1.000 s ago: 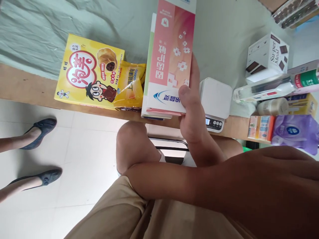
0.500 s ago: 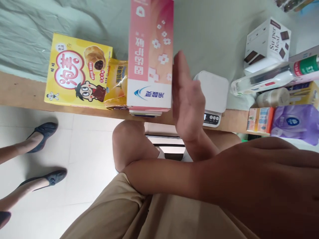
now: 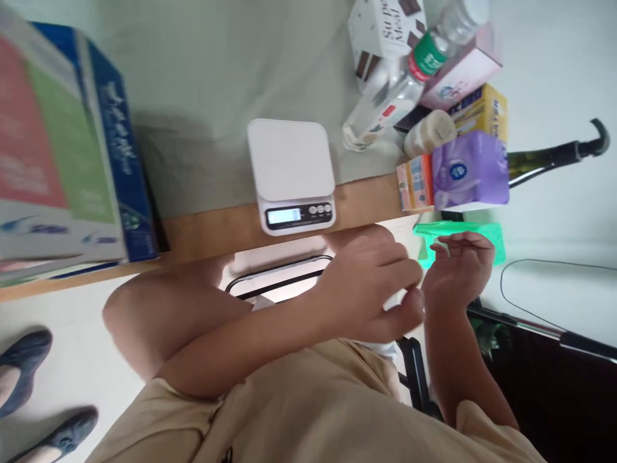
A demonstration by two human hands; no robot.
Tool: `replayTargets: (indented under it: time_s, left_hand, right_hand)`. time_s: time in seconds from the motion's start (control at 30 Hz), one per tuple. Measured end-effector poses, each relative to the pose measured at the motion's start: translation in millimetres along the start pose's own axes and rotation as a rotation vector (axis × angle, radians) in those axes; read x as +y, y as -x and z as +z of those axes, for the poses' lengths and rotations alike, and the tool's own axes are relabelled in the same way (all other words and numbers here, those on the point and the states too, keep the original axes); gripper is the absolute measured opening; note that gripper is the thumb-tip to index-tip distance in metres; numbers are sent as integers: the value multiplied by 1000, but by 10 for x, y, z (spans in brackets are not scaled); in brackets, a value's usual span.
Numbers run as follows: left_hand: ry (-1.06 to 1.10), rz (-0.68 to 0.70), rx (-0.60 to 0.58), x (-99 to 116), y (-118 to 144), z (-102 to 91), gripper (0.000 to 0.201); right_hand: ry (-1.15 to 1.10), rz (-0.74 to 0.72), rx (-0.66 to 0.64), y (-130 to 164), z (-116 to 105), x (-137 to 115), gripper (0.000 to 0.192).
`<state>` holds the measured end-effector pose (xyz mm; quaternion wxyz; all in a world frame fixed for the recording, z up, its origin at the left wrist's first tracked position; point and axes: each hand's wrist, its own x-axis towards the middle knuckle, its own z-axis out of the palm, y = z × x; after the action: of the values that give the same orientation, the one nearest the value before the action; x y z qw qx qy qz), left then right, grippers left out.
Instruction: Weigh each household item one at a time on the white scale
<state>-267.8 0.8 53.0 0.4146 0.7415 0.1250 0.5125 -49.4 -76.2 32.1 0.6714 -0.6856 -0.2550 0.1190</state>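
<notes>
My left hand [image 3: 373, 286] is over my lap, below the table edge. Its fingers curl loosely, and a gap shows between thumb and forefinger, with nothing visible in it. My right hand [image 3: 460, 263] is raised just beyond it, fingers bent and apart, holding nothing. A green plastic item [image 3: 499, 241] lies behind the right hand. Closest on the table to my left hand is a white kitchen scale [image 3: 292, 161] with a lit display [image 3: 284, 215]. Nothing rests on its plate.
Pink-green-white [image 3: 53, 161] and blue [image 3: 120, 173] boxes stand at left. At right are a Super Meal box [image 3: 385, 26], clear bottle [image 3: 385, 112], cream-coloured bottle [image 3: 431, 132], orange box [image 3: 415, 183] and purple pack [image 3: 470, 170]. Another person's shoes [image 3: 24, 360] show at lower left.
My right hand has left the side of the pink box and moved right. My arms, crossed before, are now uncrossed. The view has swung right, and the yellow box is out of frame.
</notes>
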Motion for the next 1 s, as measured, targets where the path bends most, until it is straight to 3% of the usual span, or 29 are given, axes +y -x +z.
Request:
replayTargets:
  time_s: [0.07,0.13,0.27,0.4,0.5,0.6,0.73,0.83,1.0]
  left_hand:
    - [15,-63,-79,-122,62,145,13]
    - [3,-136,-174,-250,175,266,8]
    - [-88,-257,-313,-483,322,359,22]
    - [-159,-220,-300,-666,40,473,38]
    - [-189,-161,-236,-754,-345,756,49]
    - [-176,-231,-73,-761,-651,1133,63]
    - [-113,-387,-132,-700,-794,1452,75]
    - [-100,-354,-200,-665,-790,1486,78]
    - [-147,-382,-235,-450,-739,1440,84]
  right_hand:
    - [9,-60,146,-159,-160,20,28]
    - [19,-76,211,-298,-243,59,35]
    - [37,-65,166,-588,-278,157,48]
    - [-37,-104,3,-886,-259,278,68]
    - [-96,-141,-49,-984,-205,320,66]
    - [-77,-138,29,-965,-149,296,60]
    - [-47,-191,-52,-943,-126,314,56]
    - [-134,-177,-112,-950,-88,351,57]
    - [-221,-1,51,-763,86,77,54]
